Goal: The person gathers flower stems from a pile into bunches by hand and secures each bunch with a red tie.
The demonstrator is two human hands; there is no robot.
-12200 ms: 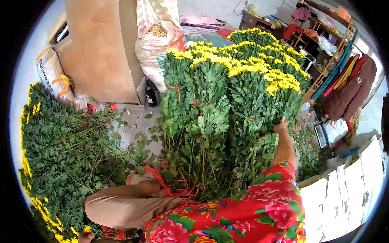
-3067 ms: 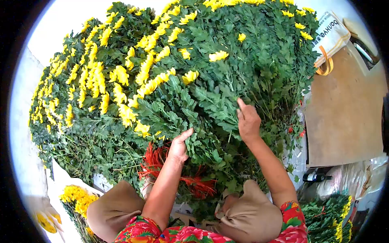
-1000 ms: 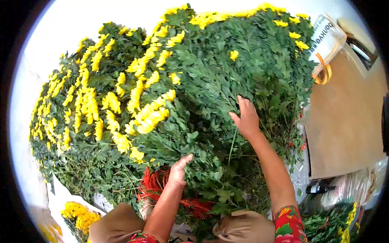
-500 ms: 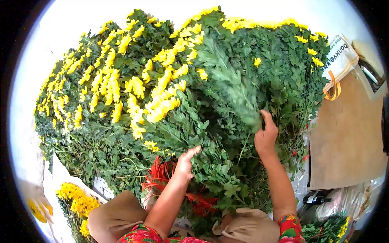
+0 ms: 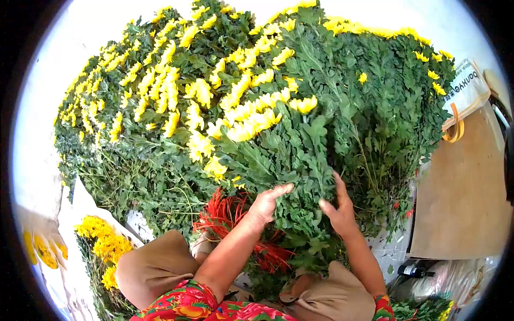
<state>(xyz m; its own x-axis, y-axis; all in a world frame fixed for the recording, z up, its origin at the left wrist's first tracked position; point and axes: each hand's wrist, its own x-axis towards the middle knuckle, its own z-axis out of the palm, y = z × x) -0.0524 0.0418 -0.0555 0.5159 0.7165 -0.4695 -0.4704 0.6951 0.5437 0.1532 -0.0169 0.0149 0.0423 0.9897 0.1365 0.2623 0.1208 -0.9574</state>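
My left hand [image 5: 267, 203] is closed around a bunch of yellow chrysanthemums [image 5: 273, 150], its thumb on top of the leaves and its other fingers hidden beneath. The flower heads of this bunch point up and away from me, and its leafy lower part hangs between my knees. At the bunch's right side is my right hand [image 5: 341, 211], thumb and forefinger apart, touching the leaves; the remaining fingers are partly hidden. Red ties [image 5: 222, 214] lie just left of and below my left wrist.
A big heap of chrysanthemums [image 5: 150, 80] spreads behind and to the left, with more leafy stems [image 5: 375, 101] at right. Brown cardboard [image 5: 460, 187], a printed bag [image 5: 468, 88] and a dark bottle [image 5: 415, 269] lie on the right. Wrapped yellow flowers [image 5: 110, 246] stand lower left.
The single chrysanthemum stem that my right hand held has been laid onto the bunch, and that hand has let go at the bunch's side. The view has shifted slightly.
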